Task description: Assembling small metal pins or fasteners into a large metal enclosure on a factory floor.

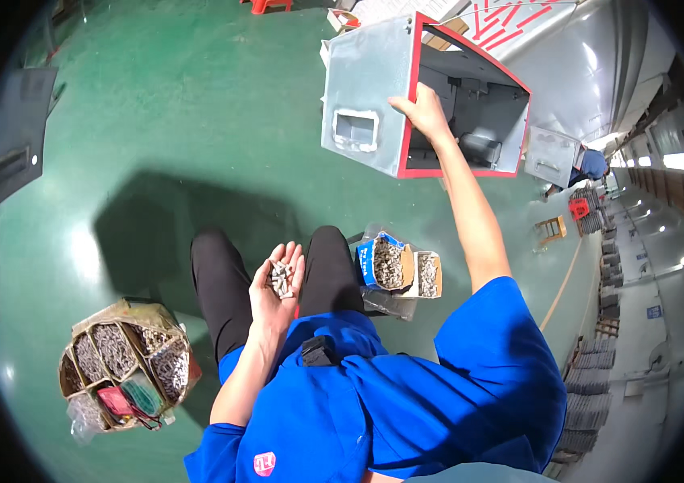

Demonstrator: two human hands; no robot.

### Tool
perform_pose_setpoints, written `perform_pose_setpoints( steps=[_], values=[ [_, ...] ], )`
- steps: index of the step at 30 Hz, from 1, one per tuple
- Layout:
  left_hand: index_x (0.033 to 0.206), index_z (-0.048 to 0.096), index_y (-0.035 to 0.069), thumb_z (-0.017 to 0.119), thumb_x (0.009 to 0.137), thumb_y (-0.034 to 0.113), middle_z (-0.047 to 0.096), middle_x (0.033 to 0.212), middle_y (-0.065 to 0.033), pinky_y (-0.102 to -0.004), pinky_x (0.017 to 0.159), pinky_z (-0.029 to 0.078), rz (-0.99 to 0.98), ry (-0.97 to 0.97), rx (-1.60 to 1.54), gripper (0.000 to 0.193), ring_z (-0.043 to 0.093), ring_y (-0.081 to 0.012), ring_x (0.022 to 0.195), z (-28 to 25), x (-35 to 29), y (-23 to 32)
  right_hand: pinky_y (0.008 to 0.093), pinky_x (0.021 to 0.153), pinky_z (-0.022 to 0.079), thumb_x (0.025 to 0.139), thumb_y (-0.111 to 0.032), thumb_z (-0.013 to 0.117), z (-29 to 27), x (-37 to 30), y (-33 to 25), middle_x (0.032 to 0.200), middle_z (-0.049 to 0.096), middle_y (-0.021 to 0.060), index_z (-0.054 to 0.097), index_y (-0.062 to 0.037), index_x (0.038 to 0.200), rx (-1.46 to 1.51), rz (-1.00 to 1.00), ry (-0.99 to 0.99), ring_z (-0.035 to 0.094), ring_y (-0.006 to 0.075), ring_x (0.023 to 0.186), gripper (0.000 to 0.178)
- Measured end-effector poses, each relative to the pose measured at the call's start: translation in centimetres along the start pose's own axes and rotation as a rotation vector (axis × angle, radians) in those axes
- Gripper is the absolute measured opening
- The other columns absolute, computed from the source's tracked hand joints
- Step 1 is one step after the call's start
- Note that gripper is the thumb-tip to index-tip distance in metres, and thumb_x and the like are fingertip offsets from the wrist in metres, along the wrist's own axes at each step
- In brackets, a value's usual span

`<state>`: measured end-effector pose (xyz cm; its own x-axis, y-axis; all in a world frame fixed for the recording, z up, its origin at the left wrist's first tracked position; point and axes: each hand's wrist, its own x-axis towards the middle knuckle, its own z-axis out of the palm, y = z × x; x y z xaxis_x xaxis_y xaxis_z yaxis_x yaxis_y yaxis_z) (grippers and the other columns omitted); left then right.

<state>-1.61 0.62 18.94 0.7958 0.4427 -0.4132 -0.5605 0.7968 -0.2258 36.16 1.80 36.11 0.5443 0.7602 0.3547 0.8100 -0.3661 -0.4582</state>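
Observation:
My left hand (274, 294) lies palm up above my lap, fingers curved around a handful of small pale grey cylindrical pieces (282, 279). My right arm stretches forward, and my right hand (425, 111) grips the red-edged rim of a grey metal box (364, 80). The thumb rests on the near outer side, while some fingers are hidden behind the hand. The box's open side faces right, showing small fittings inside, and a rectangular cutout (356, 130) sits in its left wall. Between my right knee and arm stand a blue carton (368, 266) and a white carton (437, 278), both filled with similar pieces.
At the lower left on the green floor sits a divided container (68, 366) of small hardware. A dark grey panel (14, 141) stands at the far left. Red strips (505, 39) lie on a surface behind the box. Another person (594, 165) works at the right beside a metal box (551, 154).

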Motion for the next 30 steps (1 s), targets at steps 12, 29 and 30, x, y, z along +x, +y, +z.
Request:
perform_pose_setpoints(
  steps=[12, 29, 30],
  values=[
    [0.092, 0.053, 0.008, 0.045, 0.095, 0.024, 0.041, 0.062, 0.0028, -0.0217, 0.039, 0.026, -0.169, 0.157, 0.365, 0.018, 0.033, -0.0076, 0.047, -11.0, 4.4, 5.5, 0.0313, 0.079, 0.046, 0.078, -0.022, 0.066, -5.9, -9.0, -0.6, 0.092, 0.064, 0.0124, 0.055, 0.0046, 0.101, 0.109, 0.138, -0.16, 0.058, 0.0146, 0.084, 0.037],
    [0.091, 0.056, 0.006, 0.043, 0.092, 0.022, 0.054, 0.068, -0.0015, -0.0231, 0.043, 0.034, -0.181, 0.193, 0.711, 0.021, 0.043, -0.0096, 0.049, -13.6, 5.9, 6.5, 0.0389, 0.079, 0.045, 0.078, -0.037, 0.067, -16.2, -17.7, 2.8, 0.094, 0.064, 0.0174, 0.056, 0.0, 0.102, -0.312, 0.439, -0.281, 0.06, 0.0324, 0.09, 0.046],
    [0.091, 0.057, 0.006, 0.043, 0.092, 0.021, 0.054, 0.069, -0.0019, -0.0238, 0.044, 0.034, -0.184, 0.196, 0.708, 0.021, 0.043, -0.01, 0.049, -13.6, 5.9, 6.6, 0.0393, 0.08, 0.045, 0.077, -0.037, 0.067, -16.4, -17.8, 2.9, 0.095, 0.064, 0.0174, 0.056, -0.0003, 0.102, -0.338, 0.434, -0.276, 0.06, 0.0328, 0.091, 0.046]
  ],
)
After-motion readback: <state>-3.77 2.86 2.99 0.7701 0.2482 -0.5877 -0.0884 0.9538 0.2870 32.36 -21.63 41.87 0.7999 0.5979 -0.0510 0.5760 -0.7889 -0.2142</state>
